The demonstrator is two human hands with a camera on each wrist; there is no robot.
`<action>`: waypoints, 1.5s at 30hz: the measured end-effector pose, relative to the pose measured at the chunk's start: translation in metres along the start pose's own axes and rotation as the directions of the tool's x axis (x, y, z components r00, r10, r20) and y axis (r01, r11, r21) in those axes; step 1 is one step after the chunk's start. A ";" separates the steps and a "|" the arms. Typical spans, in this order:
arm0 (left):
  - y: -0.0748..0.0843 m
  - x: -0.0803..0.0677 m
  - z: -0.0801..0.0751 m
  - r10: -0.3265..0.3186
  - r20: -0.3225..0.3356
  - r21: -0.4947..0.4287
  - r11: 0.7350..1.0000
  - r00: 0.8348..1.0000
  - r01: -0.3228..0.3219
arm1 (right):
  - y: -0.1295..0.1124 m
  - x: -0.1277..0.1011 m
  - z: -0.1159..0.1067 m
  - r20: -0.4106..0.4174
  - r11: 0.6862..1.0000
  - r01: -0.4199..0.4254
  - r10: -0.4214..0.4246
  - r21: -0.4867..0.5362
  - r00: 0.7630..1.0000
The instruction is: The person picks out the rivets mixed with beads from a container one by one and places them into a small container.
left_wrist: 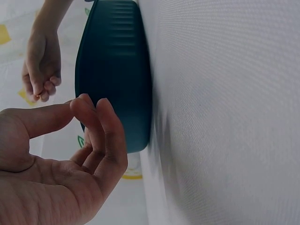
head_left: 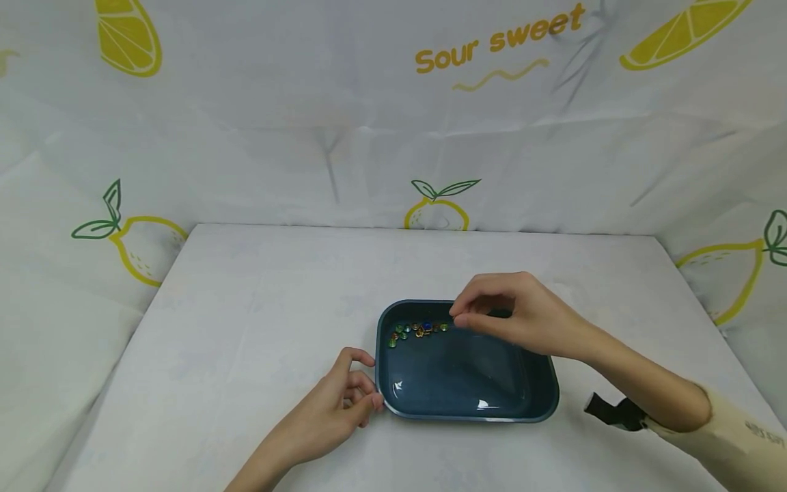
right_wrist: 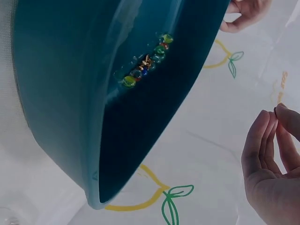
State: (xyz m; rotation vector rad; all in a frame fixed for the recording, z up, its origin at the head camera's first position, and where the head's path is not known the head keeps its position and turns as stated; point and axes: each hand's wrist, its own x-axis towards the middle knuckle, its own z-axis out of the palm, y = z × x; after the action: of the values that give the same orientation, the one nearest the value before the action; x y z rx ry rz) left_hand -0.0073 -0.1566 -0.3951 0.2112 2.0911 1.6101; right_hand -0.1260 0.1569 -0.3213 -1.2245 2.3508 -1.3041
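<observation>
— Surface?
— White table (head_left: 246, 328), lemon-print cloth (head_left: 369, 137) behind. Dish (head_left: 467, 383) centre, beads (head_left: 418, 330) inside.
— Hands?
— My left hand (head_left: 335, 410) touches its rim, fingers loosely curled; my right hand (head_left: 510, 311) pinched above — contents unclear.

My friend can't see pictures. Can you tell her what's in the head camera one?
A right hand hovers with pinched fingers over small colourful beads lying in a dark blue tray on a white table. The left hand touches the tray's near left corner.
</observation>
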 end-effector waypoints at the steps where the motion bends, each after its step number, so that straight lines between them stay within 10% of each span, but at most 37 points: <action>1: 0.000 0.000 0.000 0.000 0.000 0.000 1.000 1.000 0.000 | 0.000 -0.001 -0.001 -0.006 1.000 0.005 -0.005 0.001 1.000; 32: 0.002 0.000 0.001 0.003 0.001 -0.004 1.000 1.000 -0.003 | 0.005 -0.042 -0.047 -0.290 0.995 0.035 -0.060 -0.092 0.955; 45: 0.002 -0.001 0.001 0.007 0.006 -0.009 1.000 1.000 -0.007 | 0.016 -0.063 -0.065 -0.400 0.996 -0.085 0.082 0.010 0.913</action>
State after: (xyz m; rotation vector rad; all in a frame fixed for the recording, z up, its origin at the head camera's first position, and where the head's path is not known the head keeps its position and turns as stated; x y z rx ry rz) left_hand -0.0065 -0.1556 -0.3929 0.2202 2.0804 1.6205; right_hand -0.1279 0.2485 -0.3081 -0.9118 2.6456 -1.6495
